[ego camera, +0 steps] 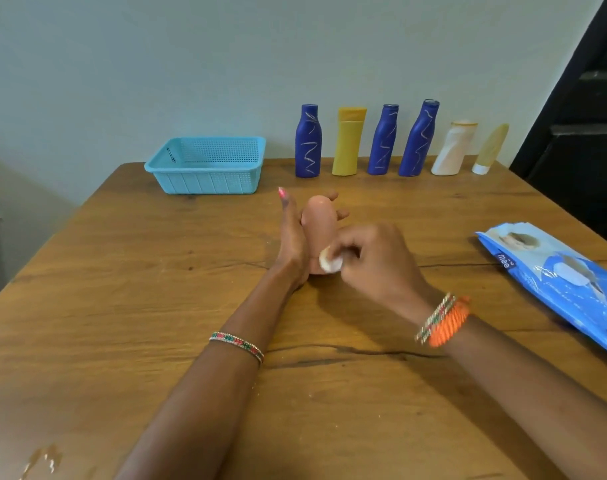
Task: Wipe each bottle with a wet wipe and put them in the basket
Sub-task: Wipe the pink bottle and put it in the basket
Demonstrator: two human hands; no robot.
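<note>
A peach-coloured bottle (318,220) is held upright near the middle of the wooden table (122,306), gripped by the left hand (293,240), whose thumb is raised beside it while the fingertips are seen curled round its far side. A small wadded wet wipe (329,262) is pinched in the curled fingers of the right hand (371,258) and pressed against the bottle's lower part. On the blue wipes pack (554,275), laid close to the table's right edge, the letters "mee" can be read; the remaining print is too blurred to make out. Along the far edge, against the wall, a row is formed by a blue bottle (308,142), a yellow bottle (348,142), two more blue bottles (383,140) (419,140), a white bottle (451,148) and a pale yellow tube (489,148); the blue ones bear light scribbled marks, not writing. The light blue basket (205,166) is set at the far left, just beside the row. Bare wood is left near the person and to the left of the hands.
</note>
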